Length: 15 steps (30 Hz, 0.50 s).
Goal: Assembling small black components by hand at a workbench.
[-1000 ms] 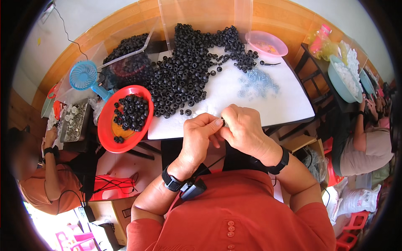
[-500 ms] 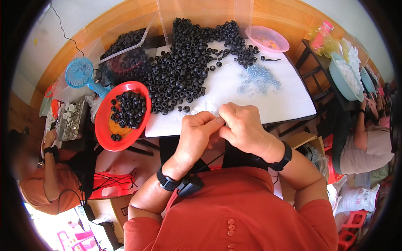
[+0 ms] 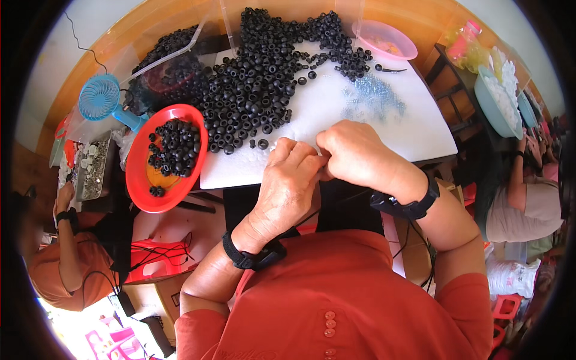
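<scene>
My left hand (image 3: pixel 288 186) and my right hand (image 3: pixel 360 153) meet above the front edge of a table covered by a white sheet (image 3: pixel 414 135). Both have their fingers closed in a pinch. A tiny pale bit shows between the fingertips, too small to name; the rest is hidden by the fingers. Beyond my left hand spreads a heap of black, ring-like pieces (image 3: pixel 249 90) with holes. Small clear pieces (image 3: pixel 372 99) lie scattered past my right hand. To the left, a red oval bowl (image 3: pixel 151 203) holds more black pieces (image 3: pixel 180 147).
A blue fan (image 3: pixel 99 97) and a clear bin of black pieces (image 3: pixel 174 51) stand at left. A pink bowl (image 3: pixel 401 53) sits at the back right. People work on both sides; a teal basin (image 3: pixel 489 108) of white stuff is at far right.
My hands stay together, but the left has turned so its back shows more and its knuckles are bent. The right wrist has rolled and its forearm sits higher. The view has shifted slightly.
</scene>
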### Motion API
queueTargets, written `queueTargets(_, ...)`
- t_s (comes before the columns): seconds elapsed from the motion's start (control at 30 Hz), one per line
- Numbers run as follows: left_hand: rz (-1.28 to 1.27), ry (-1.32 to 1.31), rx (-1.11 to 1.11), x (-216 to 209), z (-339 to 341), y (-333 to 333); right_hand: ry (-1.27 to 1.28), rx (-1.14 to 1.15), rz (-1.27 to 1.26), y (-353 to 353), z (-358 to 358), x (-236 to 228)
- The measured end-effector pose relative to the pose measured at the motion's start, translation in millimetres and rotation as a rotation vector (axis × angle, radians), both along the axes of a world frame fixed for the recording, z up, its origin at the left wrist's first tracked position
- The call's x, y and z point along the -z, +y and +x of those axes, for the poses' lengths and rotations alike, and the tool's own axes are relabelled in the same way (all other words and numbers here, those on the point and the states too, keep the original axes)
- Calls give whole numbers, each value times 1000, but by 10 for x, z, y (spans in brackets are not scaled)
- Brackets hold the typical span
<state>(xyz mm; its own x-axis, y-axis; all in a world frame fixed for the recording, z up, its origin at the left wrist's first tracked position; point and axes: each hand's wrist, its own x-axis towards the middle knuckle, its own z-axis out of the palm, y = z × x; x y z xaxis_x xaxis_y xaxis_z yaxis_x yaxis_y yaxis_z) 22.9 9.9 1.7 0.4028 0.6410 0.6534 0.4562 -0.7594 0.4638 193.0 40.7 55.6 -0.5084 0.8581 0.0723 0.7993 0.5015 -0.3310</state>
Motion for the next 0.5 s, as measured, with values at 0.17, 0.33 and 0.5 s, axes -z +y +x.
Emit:
queueTargets(0.17, -87, 24, 28, -3, -27, 94, 135, 52, -337, 169, 101, -50)
queueTargets(0.33, -96, 47, 48, -29, 10, 97, 258, 82, -599, 189, 175, -71)
queueTargets(0.5, -197, -41, -49, 23, 101, 113, 359, 47, -668, 243, 254, -15)
